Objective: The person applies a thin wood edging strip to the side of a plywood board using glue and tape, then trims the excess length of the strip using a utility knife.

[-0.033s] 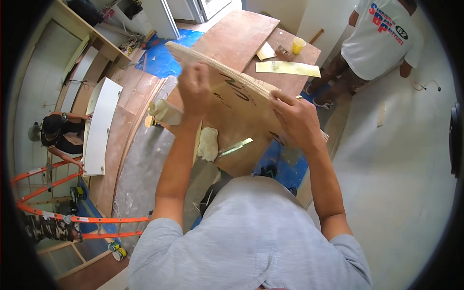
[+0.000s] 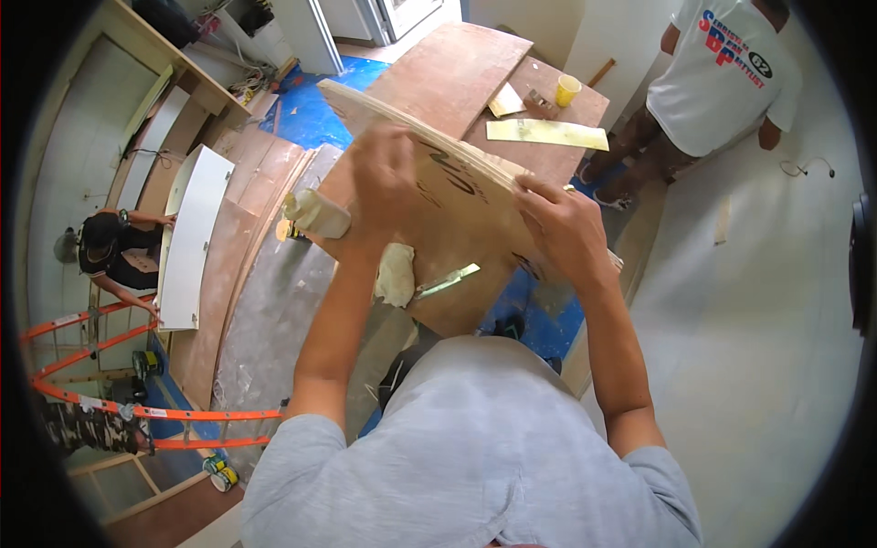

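Left hand (image 2: 384,173) slid right, blurred; I couldn't tell its grip. Right hand (image 2: 565,219) pinched the far edge of the board (image 2: 461,219), tilted mid-scene, seemingly steadying it alone.

Two bare hands (image 2: 565,215), one tan wooden board with black markings (image 2: 466,219), one small yellow cup (image 2: 567,89), one orange-railed ladder (image 2: 210,416), one white-shirted person (image 2: 703,100), one black-clad person (image 2: 102,239).

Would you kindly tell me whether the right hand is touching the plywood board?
Touching: the head view plainly shows the right hand curled over the upper edge of the plywood board.
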`<state>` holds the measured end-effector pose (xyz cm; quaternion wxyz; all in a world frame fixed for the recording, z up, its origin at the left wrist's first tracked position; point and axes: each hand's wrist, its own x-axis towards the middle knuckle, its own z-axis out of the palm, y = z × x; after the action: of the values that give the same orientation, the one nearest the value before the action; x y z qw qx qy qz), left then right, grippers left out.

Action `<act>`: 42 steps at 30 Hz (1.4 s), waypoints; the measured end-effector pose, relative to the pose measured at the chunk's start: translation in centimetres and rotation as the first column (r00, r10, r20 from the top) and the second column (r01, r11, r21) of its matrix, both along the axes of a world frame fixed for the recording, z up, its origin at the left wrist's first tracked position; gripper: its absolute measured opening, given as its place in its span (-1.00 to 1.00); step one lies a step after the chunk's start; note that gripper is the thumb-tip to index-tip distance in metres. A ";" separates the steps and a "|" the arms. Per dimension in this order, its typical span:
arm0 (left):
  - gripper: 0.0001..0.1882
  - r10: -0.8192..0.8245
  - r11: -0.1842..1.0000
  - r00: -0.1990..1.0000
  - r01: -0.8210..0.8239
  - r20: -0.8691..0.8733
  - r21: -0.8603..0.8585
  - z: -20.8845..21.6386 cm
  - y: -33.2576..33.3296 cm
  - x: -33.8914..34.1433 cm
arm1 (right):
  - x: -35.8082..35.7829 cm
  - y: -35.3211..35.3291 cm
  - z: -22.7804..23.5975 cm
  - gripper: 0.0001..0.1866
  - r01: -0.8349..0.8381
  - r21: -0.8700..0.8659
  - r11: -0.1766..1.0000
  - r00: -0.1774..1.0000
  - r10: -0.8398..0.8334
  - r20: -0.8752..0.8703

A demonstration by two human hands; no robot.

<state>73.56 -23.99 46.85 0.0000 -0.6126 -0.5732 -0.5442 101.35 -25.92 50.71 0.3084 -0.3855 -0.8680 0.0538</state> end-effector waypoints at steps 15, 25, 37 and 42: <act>-0.34 -0.164 0.986 0.813 0.113 -0.558 -0.124 -2.9 -0.8 0.0 | -1.9 -1.0 -1.3 -0.90 0.158 -0.029 0.987 0.980 -0.160 -0.117; -0.48 -0.345 0.938 0.823 0.321 -0.452 -0.131 -1.3 -7.0 12.3 | 0.6 1.1 -0.3 -0.78 -0.139 -0.545 0.827 0.490 -0.421 -0.763; -0.88 -0.352 0.762 0.936 0.297 0.016 -0.576 -7.6 -8.7 5.7 | 0.3 1.8 -0.7 -0.85 0.066 -0.221 0.973 0.952 -0.127 -0.278; -0.82 -0.298 0.619 0.882 -0.113 -0.366 -0.777 -22.1 -15.2 3.5 | 0.2 2.4 -1.5 -0.85 0.088 0.015 0.996 0.987 -0.085 -0.140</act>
<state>77.06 -39.21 24.76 -0.1583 -0.6915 -0.7004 -0.0787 101.51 -23.49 49.21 0.3742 -0.4150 -0.8273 0.0577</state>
